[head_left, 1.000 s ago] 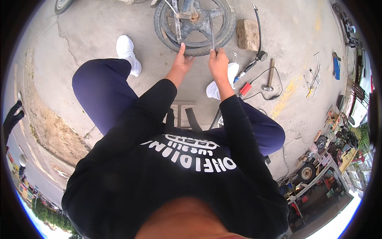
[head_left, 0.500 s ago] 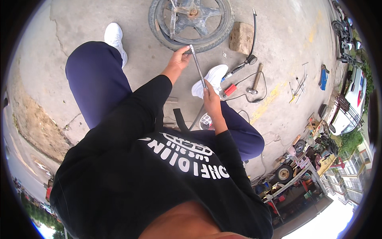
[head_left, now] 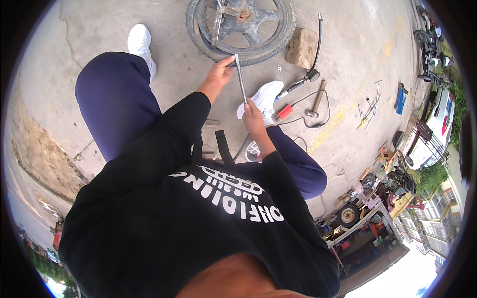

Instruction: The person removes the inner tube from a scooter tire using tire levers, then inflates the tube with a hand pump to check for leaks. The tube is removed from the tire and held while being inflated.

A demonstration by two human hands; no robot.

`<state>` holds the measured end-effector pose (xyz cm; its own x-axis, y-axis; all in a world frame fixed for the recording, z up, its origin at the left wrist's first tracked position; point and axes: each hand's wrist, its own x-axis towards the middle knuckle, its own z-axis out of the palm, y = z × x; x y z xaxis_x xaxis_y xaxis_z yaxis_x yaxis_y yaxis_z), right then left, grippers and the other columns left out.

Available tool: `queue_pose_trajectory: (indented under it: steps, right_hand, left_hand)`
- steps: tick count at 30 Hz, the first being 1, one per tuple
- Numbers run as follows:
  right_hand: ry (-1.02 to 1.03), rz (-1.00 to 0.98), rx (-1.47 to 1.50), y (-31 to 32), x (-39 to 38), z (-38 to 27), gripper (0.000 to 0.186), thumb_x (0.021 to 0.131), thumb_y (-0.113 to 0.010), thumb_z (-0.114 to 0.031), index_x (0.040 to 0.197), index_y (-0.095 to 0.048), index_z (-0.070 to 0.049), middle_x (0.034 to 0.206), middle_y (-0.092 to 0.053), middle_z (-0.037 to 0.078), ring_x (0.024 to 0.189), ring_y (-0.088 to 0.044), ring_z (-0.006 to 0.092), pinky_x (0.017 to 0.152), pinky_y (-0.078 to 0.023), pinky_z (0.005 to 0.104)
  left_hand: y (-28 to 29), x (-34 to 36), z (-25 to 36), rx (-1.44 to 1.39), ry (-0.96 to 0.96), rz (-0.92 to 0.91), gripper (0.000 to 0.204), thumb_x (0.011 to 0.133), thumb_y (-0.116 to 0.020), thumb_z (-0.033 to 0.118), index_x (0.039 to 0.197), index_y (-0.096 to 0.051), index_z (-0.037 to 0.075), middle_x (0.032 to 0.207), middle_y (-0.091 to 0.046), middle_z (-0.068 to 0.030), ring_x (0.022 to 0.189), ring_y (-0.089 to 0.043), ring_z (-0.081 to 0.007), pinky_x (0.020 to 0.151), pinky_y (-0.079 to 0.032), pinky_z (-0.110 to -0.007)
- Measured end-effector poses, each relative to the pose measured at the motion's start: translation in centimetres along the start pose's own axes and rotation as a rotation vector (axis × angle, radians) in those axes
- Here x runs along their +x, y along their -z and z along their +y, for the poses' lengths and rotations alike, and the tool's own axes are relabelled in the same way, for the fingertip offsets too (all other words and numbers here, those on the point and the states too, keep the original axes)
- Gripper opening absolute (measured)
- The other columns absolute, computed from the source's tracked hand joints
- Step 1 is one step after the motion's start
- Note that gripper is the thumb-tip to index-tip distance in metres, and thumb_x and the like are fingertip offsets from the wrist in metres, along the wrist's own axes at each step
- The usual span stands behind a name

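from my remote seat, head view looking straight down. i see a thin metal bar point(head_left: 241, 79), flat and grey, held between both hands above the concrete. its long axis runs near vertical in the picture, top end tipped slightly to the person's left; the far end points at the wheel point(head_left: 242, 27), the near end points back toward the body. left hand point(head_left: 218, 74) pinches the far end, thumb and fingertips narrow and closed on the bar tip, right at the tyre's near rim. right hand point(head_left: 252, 113) is wrapped around the near end, fingers curled tight on it, just over the right shoe point(head_left: 266, 97). can't tell if the bar tip touches the tyre or only overlaps it.

wheel lies flat on the ground, black tyre on a spoked cast rim. left shoe point(head_left: 140, 42) sits well apart on the left, knees spread in dark blue trousers point(head_left: 112, 99), black sweatshirt with white lettering fills the lower frame.

surface: grey concrete floor point(head_left: 99, 30), cracked, with a faded yellow line to the right. a stone block point(head_left: 301, 47) sits just beside the tyre. a black hose with a gauge point(head_left: 313, 74), a red-handled tool point(head_left: 284, 111) and a hammer point(head_left: 316, 99) lie near the right shoe. outdoors, a workshop yard: cluttered stall with small wheels at lower right, parked car point(head_left: 437, 126) and greenery at the right rim.
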<state>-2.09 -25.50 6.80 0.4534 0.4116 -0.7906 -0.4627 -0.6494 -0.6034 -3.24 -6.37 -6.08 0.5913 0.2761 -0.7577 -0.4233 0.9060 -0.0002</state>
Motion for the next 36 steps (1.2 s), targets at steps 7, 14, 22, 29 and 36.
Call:
queue_pose_trajectory:
  steps: [7, 14, 22, 29, 36]
  right_hand:
    - [-0.175, -0.294, 0.329, 0.7, -7.6, -19.3, 0.053, 0.096, -0.047, -0.017, 0.144, -0.029, -0.002, 0.080, -0.051, 0.007, 0.060, -0.052, 0.0154, 0.045, -0.041, 0.0268]
    - [0.342, -0.314, 0.665, -2.1, -9.4, -23.9, 0.052, 0.097, -0.050, -0.035, 0.132, -0.041, 0.004, 0.124, -0.052, 0.036, 0.102, -0.064, 0.0402, 0.076, -0.057, 0.0412]
    - [0.511, 0.082, -0.564, -0.1, 10.8, -35.5, 0.035, 0.096, -0.054, -0.033, 0.093, -0.059, 0.002, 0.059, -0.055, 0.004, 0.046, -0.045, 0.0105, 0.042, -0.035, 0.0252]
    - [0.053, 0.553, -0.271, 7.3, 20.3, -27.9, 0.029, 0.093, -0.054, -0.025, 0.073, -0.052, -0.003, 0.060, -0.056, 0.006, 0.044, -0.045, 0.0122, 0.035, -0.028, 0.0277]
    - [-0.161, 0.531, 0.681, 10.0, 12.2, -10.8, 0.021, 0.097, -0.045, -0.022, 0.088, -0.047, -0.003, 0.070, -0.055, 0.009, 0.048, -0.046, 0.0124, 0.037, -0.030, 0.0237]
  left_hand:
    - [-1.3, -1.2, -0.4, -0.069, 0.028, -0.024, 0.036, 0.079, -0.071, -0.005, 0.110, -0.056, 0.008, 0.111, -0.061, -0.0046, 0.106, -0.057, -0.0182, 0.098, -0.045, -0.035]
    - [-0.4, -1.0, 0.0, 0.014, 0.084, -0.095, 0.042, 0.077, -0.074, -0.002, 0.113, -0.055, 0.013, 0.112, -0.061, 0.0002, 0.110, -0.055, -0.0161, 0.101, -0.039, -0.034]
    - [-0.4, -2.5, 1.7, 0.062, 0.067, -0.104, 0.054, 0.076, -0.075, 0.000, 0.123, -0.051, 0.014, 0.122, -0.058, 0.0010, 0.117, -0.051, -0.0166, 0.102, -0.038, -0.033]
    - [-0.8, -2.8, 3.8, 0.028, -0.043, -0.078, 0.058, 0.077, -0.076, 0.003, 0.128, -0.049, 0.014, 0.127, -0.055, 0.0008, 0.120, -0.049, -0.0171, 0.105, -0.036, -0.032]
    - [-0.8, -3.2, 2.8, -0.031, -0.005, -0.031, 0.056, 0.079, -0.077, 0.012, 0.127, -0.047, 0.013, 0.124, -0.055, -0.0006, 0.121, -0.048, -0.0195, 0.110, -0.033, -0.040]
